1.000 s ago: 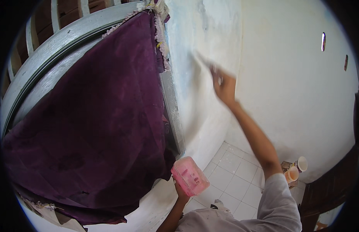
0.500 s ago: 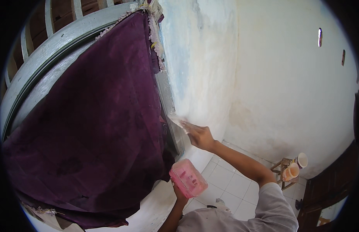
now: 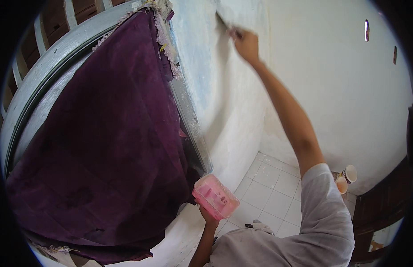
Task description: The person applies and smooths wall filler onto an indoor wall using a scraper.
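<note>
My right hand (image 3: 247,46) is raised high with the arm stretched out, closed around the handle of a putty knife (image 3: 223,21). The knife's thin blade is at the patchy white and pale blue wall (image 3: 237,98), and a long shadow falls below it. Low in front of me, my left hand (image 3: 208,217) grips a pink, see-through plastic box (image 3: 215,196) from beneath and the side. Its open top is tilted up, and whitish and darker pink smears show inside. Part of the left fingers is hidden by the box.
A dark purple cloth (image 3: 99,142) hangs over a large arched frame (image 3: 42,75) at the left, beside a grey upright edge (image 3: 188,107). Right of my arm stand a white bucket (image 3: 349,174) and an orange one (image 3: 342,185). White floor tiles (image 3: 275,202) lie below.
My right hand has swept upward along the wall with the putty knife, from low beside the grey edge to high up. My left hand still holds the box in about the same place.
</note>
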### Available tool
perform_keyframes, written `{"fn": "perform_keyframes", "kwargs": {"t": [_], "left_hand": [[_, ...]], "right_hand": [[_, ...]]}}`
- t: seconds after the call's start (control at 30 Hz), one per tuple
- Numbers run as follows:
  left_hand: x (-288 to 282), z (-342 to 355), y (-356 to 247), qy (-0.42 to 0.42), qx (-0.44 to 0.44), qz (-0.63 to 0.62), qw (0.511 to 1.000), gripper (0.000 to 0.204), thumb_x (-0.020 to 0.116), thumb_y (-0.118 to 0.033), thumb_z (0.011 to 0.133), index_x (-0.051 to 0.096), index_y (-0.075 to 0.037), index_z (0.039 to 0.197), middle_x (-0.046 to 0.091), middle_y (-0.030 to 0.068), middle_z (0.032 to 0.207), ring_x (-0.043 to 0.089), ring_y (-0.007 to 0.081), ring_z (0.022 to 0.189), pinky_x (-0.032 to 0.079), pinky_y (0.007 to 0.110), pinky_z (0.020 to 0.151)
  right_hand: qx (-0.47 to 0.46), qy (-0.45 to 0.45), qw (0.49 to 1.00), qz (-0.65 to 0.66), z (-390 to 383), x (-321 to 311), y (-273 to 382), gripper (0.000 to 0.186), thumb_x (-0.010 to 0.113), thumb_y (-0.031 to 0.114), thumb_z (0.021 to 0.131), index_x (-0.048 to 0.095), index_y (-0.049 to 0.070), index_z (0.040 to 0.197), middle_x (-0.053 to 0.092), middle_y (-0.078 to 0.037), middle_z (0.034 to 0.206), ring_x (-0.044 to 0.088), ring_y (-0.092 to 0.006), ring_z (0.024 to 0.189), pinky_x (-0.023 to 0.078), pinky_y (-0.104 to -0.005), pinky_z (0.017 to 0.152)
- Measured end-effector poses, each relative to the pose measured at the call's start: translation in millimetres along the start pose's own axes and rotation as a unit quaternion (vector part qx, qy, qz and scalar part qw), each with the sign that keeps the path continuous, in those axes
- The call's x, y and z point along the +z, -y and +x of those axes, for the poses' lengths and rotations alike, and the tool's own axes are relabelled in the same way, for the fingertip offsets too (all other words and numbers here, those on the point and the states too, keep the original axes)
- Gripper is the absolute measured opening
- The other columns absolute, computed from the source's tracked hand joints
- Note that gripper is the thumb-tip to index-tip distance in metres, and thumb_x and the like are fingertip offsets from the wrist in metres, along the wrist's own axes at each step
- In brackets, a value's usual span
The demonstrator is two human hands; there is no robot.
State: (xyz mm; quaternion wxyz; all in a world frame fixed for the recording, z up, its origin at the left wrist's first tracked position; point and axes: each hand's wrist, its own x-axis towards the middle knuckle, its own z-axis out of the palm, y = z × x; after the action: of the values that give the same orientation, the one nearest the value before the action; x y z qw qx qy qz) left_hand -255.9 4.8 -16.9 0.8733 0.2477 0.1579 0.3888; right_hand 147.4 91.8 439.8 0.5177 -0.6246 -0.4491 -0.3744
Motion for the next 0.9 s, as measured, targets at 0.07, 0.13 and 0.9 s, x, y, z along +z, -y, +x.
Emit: {"fn": "perform_keyframes", "kwargs": {"t": [0.07,0.13,0.9], "left_hand": [[7.5,-1.6,6.2,0.018,0.045,0.014,0.999,0.073,0.031,-0.072,0.102,0.037,-0.021,0.154,0.049,0.0057,0.147,0.05,0.0298,0.137,0.043,0.053,0.114],[-9.0,2.3,12.5,0.012,0.032,-0.016,0.999,0.073,0.032,-0.072,0.102,0.037,-0.022,0.154,0.049,0.0053,0.148,0.049,0.0292,0.137,0.043,0.053,0.114],[0.7,26.2,61.0,-0.05,0.056,-0.05,0.996,0.074,0.04,-0.072,0.1,0.04,-0.021,0.153,0.05,0.0047,0.149,0.049,0.03,0.137,0.041,0.055,0.115]], "right_hand": [[-0.052,-0.061,0.996,0.036,-87.1,22.5,0.7,0.027,0.065,0.023,0.097,0.076,0.01,0.119,0.064,-0.023,0.07,0.053,-0.0348,0.051,0.044,-0.0436,0.054],[0.007,0.031,0.998,0.057,-192.9,23.4,30.0,0.044,0.066,0.011,0.092,0.067,0.015,0.136,0.073,-0.02,0.109,0.075,-0.0327,0.089,0.059,-0.0388,0.076],[-0.088,0.079,0.976,0.184,-231.9,25.3,-46.3,0.05,0.061,-0.011,0.084,0.07,0.01,0.13,0.068,-0.014,0.133,0.066,-0.0323,0.123,0.053,-0.0378,0.105]]}}
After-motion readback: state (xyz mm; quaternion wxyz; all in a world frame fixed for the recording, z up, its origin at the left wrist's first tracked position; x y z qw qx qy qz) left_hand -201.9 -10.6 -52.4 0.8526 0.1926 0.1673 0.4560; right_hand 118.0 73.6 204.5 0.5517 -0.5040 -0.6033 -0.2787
